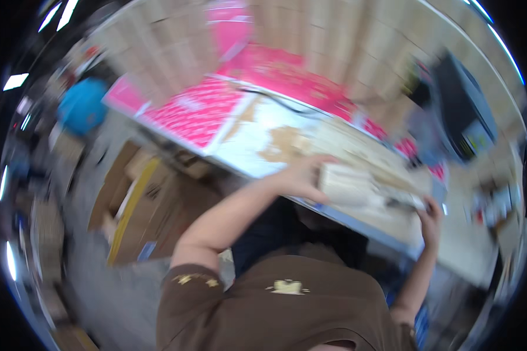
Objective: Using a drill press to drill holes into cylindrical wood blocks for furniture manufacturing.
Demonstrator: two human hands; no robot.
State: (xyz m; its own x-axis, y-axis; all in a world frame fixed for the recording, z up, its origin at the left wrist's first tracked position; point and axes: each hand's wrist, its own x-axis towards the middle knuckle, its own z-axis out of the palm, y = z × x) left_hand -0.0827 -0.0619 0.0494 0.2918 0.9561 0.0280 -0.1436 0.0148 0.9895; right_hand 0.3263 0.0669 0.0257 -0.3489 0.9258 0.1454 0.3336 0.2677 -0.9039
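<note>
Low over the near side of a work table, my left hand is closed round the left end of a pale, whitish block-shaped piece; its kind is too blurred to tell. At the right end of that piece, my right hand pinches a slim dark and silvery object, which reaches left toward the block. Whether the two objects touch cannot be made out. Behind them, a flat beige stack or board lies on the table.
Pink printed sheets and a white surface with brown patches cover the table's left part. Tall rows of cardboard-coloured pieces line the back. A dark machine stands at the right. An open carton sits on the floor at the left.
</note>
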